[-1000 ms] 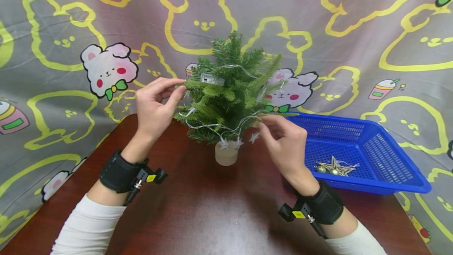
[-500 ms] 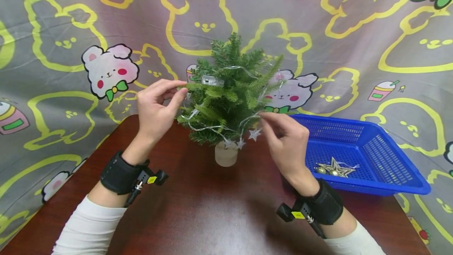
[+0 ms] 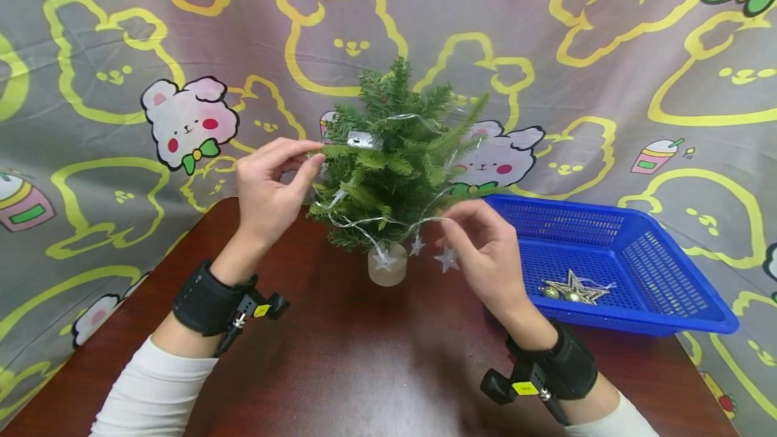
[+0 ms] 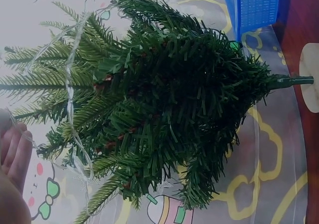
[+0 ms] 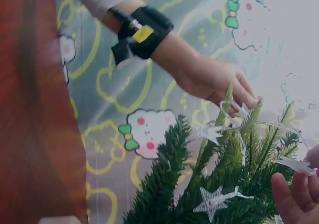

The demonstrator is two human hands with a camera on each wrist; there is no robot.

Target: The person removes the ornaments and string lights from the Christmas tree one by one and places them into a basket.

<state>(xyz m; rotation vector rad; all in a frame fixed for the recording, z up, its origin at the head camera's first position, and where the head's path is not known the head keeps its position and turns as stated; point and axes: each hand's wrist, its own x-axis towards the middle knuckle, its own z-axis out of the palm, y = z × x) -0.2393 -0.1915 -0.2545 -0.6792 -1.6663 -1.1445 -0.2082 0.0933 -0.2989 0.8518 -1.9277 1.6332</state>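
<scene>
A small artificial Christmas tree (image 3: 394, 167) stands on a pale round base (image 3: 387, 265), with clear string lights (image 3: 358, 223) draped around its branches. At the tree's left side my left hand (image 3: 270, 177) pinches the light string beside a branch tip, thumb against forefinger. My right hand (image 3: 485, 248) pinches the wire low on the right, and a star-shaped light (image 3: 446, 260) hangs beside its fingers. Another star light (image 3: 384, 260) dangles in front of the base. A clear battery box (image 3: 362, 139) rests among the upper left branches. In the right wrist view a star light (image 5: 210, 203) lies against the needles.
Right of the tree, a blue plastic basket (image 3: 662, 248) holds a gold star ornament (image 3: 577, 286) and small gold balls (image 3: 550, 292). The brown table (image 3: 352, 369) extends toward me. Behind it hangs a patterned cloth (image 3: 200, 32).
My right hand has moved down and slightly left, drawing the wire and its star light lower. My left hand stays nearly in place. The battery box is slightly lower.
</scene>
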